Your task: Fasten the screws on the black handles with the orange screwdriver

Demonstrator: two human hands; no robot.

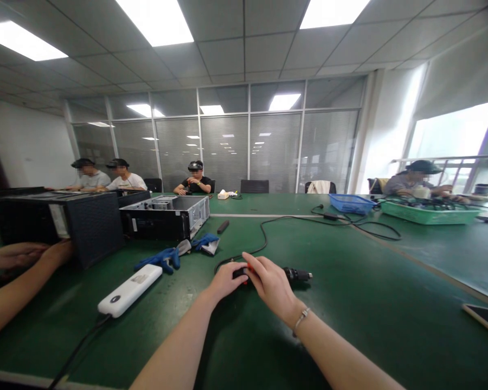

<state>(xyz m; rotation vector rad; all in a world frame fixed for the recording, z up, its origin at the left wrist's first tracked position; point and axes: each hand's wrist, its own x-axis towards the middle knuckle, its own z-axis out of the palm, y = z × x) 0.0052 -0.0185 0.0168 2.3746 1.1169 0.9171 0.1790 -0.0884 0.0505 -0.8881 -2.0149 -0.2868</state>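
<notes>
Fingers (255, 264) of the left hand (226, 283) and right hand (273, 286) curl closed around a black power drill (297, 274)

Black corded electric screwdriver (296, 274) observed held level in the left hand (228, 281) and right hand (271, 284), body largely hidden, ribbed nose pointing right. Red trigger (249, 266) partly visible between the hands. Thin black cord (262, 246) looped across the green tabletop (350, 325).
</notes>
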